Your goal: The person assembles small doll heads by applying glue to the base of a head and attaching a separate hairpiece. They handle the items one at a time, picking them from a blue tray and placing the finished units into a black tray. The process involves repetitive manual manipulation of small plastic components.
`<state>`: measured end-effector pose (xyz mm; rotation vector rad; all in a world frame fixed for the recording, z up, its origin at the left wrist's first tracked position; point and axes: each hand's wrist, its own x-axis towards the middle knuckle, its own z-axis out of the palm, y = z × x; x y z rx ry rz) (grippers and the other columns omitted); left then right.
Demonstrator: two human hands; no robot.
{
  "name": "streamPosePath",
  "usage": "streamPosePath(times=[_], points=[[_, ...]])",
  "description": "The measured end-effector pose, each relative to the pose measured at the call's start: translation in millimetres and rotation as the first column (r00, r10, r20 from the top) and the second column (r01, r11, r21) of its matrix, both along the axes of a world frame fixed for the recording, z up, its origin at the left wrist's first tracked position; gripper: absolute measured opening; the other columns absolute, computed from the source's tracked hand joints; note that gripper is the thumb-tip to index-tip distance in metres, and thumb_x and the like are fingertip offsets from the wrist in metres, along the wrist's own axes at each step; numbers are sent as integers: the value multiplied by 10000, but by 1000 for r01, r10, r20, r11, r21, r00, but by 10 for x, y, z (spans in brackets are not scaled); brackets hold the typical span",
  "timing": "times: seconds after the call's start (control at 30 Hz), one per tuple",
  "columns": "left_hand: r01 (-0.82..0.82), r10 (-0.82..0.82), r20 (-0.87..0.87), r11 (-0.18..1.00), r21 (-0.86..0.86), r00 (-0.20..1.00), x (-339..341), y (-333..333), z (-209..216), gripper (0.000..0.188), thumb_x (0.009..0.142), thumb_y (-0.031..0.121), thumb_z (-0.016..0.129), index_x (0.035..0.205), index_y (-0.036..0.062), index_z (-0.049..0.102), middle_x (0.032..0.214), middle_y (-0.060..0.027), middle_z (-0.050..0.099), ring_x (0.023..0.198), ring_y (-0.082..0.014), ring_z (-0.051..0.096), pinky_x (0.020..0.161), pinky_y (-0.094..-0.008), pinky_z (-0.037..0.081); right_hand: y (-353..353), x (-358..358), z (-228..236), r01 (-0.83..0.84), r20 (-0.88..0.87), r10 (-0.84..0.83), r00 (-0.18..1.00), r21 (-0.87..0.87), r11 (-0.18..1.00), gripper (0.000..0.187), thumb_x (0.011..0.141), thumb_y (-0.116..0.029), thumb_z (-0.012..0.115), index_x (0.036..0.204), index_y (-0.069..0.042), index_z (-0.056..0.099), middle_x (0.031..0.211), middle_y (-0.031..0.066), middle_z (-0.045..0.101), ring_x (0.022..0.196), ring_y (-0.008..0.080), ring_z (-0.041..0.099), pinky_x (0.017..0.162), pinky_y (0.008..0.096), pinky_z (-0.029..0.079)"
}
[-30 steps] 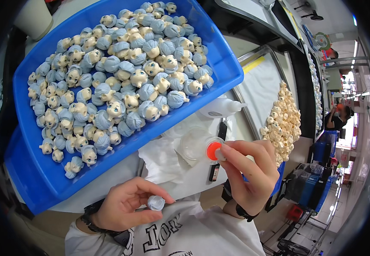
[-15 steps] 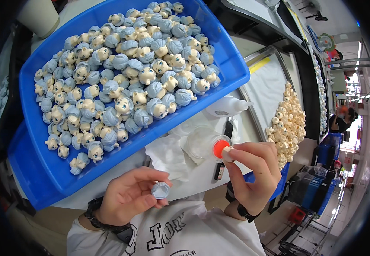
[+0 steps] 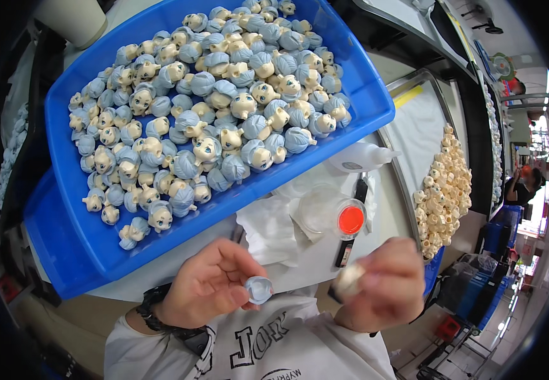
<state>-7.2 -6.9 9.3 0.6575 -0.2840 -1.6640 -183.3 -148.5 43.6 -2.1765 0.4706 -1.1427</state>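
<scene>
In my left hand (image 3: 214,288) a small hollow light-blue doll hair piece (image 3: 259,290) is pinched between thumb and fingers, its opening facing up. My right hand (image 3: 387,286), smeared by motion, grips a small cream doll face piece (image 3: 349,282) to the right of it; the two pieces are apart. Just beyond my right hand stands a small round dish with a red inside (image 3: 351,220). Assembled doll heads (image 3: 243,104) with blue hair and painted eyes fill the large blue tray (image 3: 376,109) ahead.
Cream face pieces (image 3: 447,196) are heaped on a metal tray (image 3: 396,136) at the right. A clear jar (image 3: 315,208), white squeeze bottle (image 3: 358,158), crumpled white cloth (image 3: 267,229) and slim black tool (image 3: 344,254) lie between the trays. A white bucket (image 3: 75,22) stands far left.
My right hand has drawn the cream face piece away from the red dish, back toward me. My left hand keeps the hair piece, now tilted slightly differently. The whole view has shifted a little.
</scene>
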Motion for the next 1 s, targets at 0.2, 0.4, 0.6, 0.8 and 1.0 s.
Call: streamPosePath(times=[0.2, 0.4, 0.6, 0.8, 1.0], points=[[55, -63, 109, 996, 77, 992, 30, 7, 20, 276, 876, 165, 544, 1039, -41, 461, 916, -94, 570, 815, -110, 568, 707, -251, 494, 217, 206, -102, -214, 28, 213, 977, 33, 976, 244, 559, -33, 670, 803, -54, 667, 790, 71, 626, 553, 130, 507, 480, 231, 313], [17, -26, 162, 998, 52, 986, -3, 7, 6, 269, 892, 183, 519, 1027, -44, 469, 924, -95, 567, 809, -102, 573, 692, -240, 498, 213, 266, -107, -252, -105, 256, 961, 47, 967, 292, 514, -12, 677, 803, -52, 673, 744, 59, 618, 510, 129, 477, 465, 226, 305], [118, -133, 180, 988, 95, 975, -2, 2, 35, 376, 925, 183, 446, 1211, -32, 333, 834, -47, 566, 769, -63, 547, 610, -185, 444, 187, 245, -72, -326, -208, 331, 921, 57, 944, 369, 539, -123, 739, 891, -47, 663, 781, 33, 602, 637, 151, 507, 520, 244, 346], [47, -49, 279, 999, 15, 959, -70, -11, 72, 483, 950, 182, 343, 1347, 4, 135, 820, -39, 558, 676, -29, 469, 574, -151, 361, 390, 331, -100, -200, -235, 218, 947, 96, 975, 491, 554, -179, 759, 1000, -35, 614, 864, 36, 579, 731, 187, 535, 596, 282, 412], [-2, -10, 299, 999, 41, 954, -52, -15, 85, 445, 943, 143, 313, 1339, -2, 171, 850, -36, 554, 683, -25, 462, 574, -148, 355, 498, 390, -182, -123, -226, 123, 966, 12, 992, 458, 587, -171, 744, 996, -15, 609, 863, 50, 576, 699, 193, 548, 567, 282, 409]])
